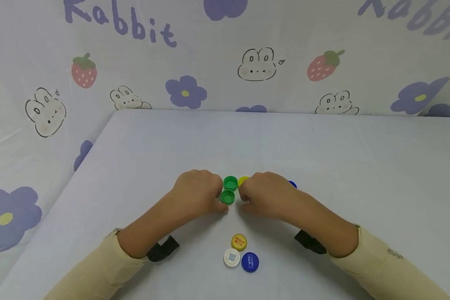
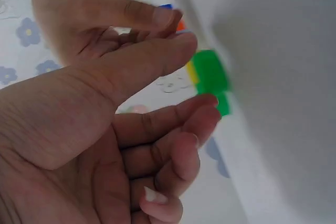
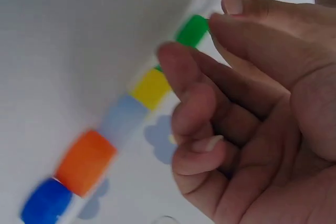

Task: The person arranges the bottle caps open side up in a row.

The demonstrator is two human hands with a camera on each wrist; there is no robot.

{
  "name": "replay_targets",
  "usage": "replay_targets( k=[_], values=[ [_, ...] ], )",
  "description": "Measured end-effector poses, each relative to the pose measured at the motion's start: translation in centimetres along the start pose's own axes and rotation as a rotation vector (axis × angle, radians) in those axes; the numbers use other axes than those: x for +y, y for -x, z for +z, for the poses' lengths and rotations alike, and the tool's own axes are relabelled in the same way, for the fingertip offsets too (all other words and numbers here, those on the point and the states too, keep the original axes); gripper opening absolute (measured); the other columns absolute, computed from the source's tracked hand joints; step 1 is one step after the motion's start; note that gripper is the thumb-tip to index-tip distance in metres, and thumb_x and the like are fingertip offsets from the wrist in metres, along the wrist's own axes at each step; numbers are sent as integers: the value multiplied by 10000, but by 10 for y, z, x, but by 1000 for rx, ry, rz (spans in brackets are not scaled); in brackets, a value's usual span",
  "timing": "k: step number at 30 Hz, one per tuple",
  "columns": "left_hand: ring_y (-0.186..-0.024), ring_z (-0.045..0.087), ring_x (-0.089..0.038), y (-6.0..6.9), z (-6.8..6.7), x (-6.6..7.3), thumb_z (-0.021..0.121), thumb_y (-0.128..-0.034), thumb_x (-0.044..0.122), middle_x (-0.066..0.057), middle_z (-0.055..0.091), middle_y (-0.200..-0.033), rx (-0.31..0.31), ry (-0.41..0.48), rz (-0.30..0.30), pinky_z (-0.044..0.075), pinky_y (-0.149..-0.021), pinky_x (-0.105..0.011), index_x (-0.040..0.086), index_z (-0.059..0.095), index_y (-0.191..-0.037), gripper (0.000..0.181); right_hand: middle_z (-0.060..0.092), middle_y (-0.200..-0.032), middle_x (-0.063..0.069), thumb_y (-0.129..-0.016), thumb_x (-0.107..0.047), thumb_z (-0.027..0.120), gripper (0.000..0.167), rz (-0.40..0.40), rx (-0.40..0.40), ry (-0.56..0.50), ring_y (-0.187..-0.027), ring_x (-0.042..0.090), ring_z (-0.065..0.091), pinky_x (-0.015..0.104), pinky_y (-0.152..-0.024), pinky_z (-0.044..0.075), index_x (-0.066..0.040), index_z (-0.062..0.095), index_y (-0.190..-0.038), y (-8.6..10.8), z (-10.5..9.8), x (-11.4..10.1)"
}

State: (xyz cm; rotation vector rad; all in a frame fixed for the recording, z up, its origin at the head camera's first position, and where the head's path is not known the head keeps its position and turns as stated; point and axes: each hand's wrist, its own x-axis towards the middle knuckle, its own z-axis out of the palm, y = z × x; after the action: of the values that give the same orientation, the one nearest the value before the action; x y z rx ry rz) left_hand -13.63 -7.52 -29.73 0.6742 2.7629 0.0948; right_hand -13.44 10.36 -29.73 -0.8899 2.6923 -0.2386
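Observation:
Two green bottle caps, a back one [image 1: 230, 183] and a front one [image 1: 227, 197], lie between the hands. My left hand [image 1: 198, 192] is just left of them; its wrist view shows a gap between thumb and bent fingers, with nothing held. On their right is my right hand [image 1: 268, 195], fingers loosely curled around nothing in its wrist view. It partly covers a yellow cap [image 1: 243, 180] in the head view. From the right wrist, a row shows a blue cap [image 3: 46, 201], an orange cap [image 3: 85, 162], a pale blue cap [image 3: 124, 120], the yellow cap and green.
Nearer the body, a yellow cap with red print [image 1: 238, 242], a white cap [image 1: 231, 258] and a dark blue cap [image 1: 250, 262] lie grouped on the white table [image 1: 195, 137]. A printed curtain [image 1: 217, 50] hangs behind the table's far edge.

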Motion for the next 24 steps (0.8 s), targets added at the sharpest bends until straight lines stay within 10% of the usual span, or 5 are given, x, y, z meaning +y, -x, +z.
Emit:
replay_targets(
  k=[10, 24],
  values=[
    [-663, 551, -97, 12, -6, -1, 819, -856, 169, 83, 629, -731, -263, 340, 373, 455, -616, -244, 120, 733, -939, 129, 607, -682, -118, -853, -180, 855, 102, -277, -126, -10, -618, 40, 527, 191, -577, 455, -174, 759, -888, 28, -6, -15],
    [-637, 502, -100, 1, 12, -2, 850, -822, 157, 50, 593, -693, -319, 398, 407, 382, -598, -240, 160, 682, -887, 180, 504, -608, -86, -865, -264, 847, 157, -304, -80, 185, -529, 82, 428, 199, -508, 368, -149, 743, -838, 31, 10, -25]
  ],
)
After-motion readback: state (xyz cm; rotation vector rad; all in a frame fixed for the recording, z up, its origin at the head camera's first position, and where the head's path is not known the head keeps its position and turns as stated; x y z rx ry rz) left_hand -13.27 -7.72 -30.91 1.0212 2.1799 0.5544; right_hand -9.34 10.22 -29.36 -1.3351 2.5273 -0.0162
